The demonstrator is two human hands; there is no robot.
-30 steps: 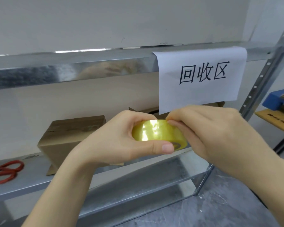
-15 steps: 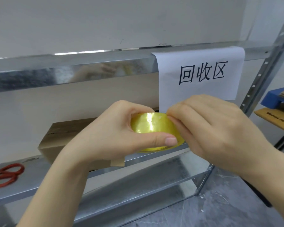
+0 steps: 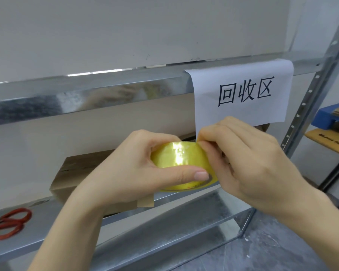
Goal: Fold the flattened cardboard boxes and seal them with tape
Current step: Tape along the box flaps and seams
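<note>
A roll of yellow tape [image 3: 179, 156] is held up in front of the metal shelf. My left hand [image 3: 129, 173] grips the roll, thumb across its lower side and fingers behind it. My right hand [image 3: 249, 165] has its fingertips curled onto the roll's upper right edge, pinching at the tape there. Behind my hands a folded brown cardboard box [image 3: 80, 173] stands on the shelf, mostly hidden by my left hand and forearm.
Red-handled scissors [image 3: 9, 222] lie at the left end of the metal shelf [image 3: 184, 218]. A white paper sign [image 3: 243, 94] hangs from the upper shelf rail. At the right stands a perforated upright [image 3: 309, 106], with a blue object [image 3: 329, 116] and cardboard beyond it.
Both hands and the tape roll have stayed together and drifted slightly in the view. My right fingers keep working at the roll's top edge. The box is more hidden than before.
</note>
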